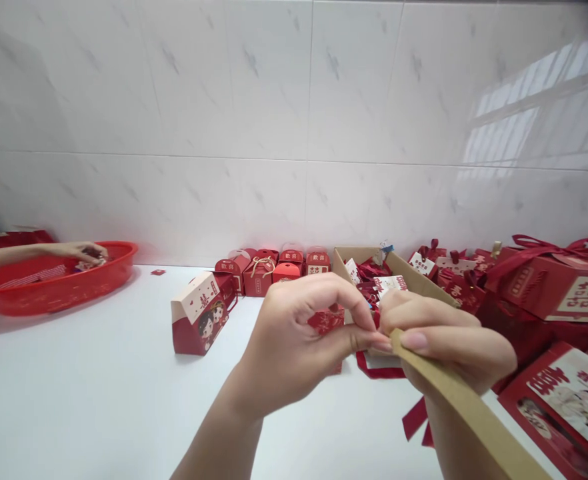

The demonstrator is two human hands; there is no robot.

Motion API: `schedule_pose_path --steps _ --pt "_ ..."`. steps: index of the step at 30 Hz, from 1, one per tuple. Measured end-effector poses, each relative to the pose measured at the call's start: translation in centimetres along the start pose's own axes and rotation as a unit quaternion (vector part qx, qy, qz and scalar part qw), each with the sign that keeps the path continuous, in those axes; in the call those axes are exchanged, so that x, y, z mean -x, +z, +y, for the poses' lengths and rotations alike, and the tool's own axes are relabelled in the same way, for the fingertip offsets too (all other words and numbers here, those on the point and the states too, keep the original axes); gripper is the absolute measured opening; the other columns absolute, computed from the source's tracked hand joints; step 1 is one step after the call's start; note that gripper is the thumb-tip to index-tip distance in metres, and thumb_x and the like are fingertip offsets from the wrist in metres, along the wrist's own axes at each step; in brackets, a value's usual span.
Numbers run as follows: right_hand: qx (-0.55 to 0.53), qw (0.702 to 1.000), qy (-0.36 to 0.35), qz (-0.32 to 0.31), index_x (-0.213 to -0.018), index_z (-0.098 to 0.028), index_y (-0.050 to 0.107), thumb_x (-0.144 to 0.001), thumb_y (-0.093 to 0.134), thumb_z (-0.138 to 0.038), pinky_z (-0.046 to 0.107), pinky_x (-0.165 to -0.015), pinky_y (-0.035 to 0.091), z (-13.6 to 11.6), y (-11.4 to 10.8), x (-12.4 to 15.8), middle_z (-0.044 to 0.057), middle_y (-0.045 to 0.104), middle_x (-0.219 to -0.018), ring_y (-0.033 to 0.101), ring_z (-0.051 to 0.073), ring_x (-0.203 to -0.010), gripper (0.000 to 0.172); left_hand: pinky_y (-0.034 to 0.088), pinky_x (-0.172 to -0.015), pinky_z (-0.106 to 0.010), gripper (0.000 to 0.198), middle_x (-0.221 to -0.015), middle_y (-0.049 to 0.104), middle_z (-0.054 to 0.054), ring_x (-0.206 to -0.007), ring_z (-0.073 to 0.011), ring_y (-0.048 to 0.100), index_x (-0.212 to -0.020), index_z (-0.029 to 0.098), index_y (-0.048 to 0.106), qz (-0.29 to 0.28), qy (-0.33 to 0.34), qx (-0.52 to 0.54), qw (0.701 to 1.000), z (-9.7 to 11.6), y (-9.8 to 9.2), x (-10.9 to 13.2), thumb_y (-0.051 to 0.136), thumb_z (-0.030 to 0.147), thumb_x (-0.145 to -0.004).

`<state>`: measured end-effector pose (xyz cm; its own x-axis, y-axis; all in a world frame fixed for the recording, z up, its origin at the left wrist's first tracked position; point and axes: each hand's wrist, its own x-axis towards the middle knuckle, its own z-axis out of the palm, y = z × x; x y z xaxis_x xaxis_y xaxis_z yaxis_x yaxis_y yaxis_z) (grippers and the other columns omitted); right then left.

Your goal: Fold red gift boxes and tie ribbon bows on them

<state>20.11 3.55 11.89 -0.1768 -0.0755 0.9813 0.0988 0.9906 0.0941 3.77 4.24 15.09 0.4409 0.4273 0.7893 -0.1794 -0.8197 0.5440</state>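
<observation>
My right hand point(454, 340) pinches a gold ribbon point(474, 413) between thumb and curled fingers. The flat strip runs from that pinch down to the lower right and out of view. Against the ribbon's upper end, my left hand point(299, 340) is closed in a thumb-and-forefinger pinch; what lies between those fingertips is mostly hidden. Behind my hands is a red box point(327, 321), partly covered by them. A dark red ribbon point(381, 368) lies on the table just beyond the right hand.
A red and cream gift box point(201, 317) stands left of centre. Small red boxes point(277, 270) line the wall. Beside them sits a cardboard box point(427, 283) of red packets. More red gift boxes point(564, 407) crowd the right. Another person's hand point(81, 252) reaches into a red basket point(64, 297).
</observation>
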Motion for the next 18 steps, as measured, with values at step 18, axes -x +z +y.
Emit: schedule_pose_path --steps 18 --pt "-0.082 0.968 0.235 -0.031 -0.107 -0.023 0.062 -0.086 0.055 -0.01 0.025 -0.063 0.054 1.3 -0.6 1.0 0.005 0.067 -0.097 0.065 0.013 -0.077 0.026 0.05 -0.07 -0.024 0.008 -0.08 0.062 -0.003 -0.077 -0.0124 0.059 -0.083 0.016 0.06 -0.037 -0.077 -0.084 0.993 -0.8 -1.0 -0.4 0.053 0.012 -0.086"
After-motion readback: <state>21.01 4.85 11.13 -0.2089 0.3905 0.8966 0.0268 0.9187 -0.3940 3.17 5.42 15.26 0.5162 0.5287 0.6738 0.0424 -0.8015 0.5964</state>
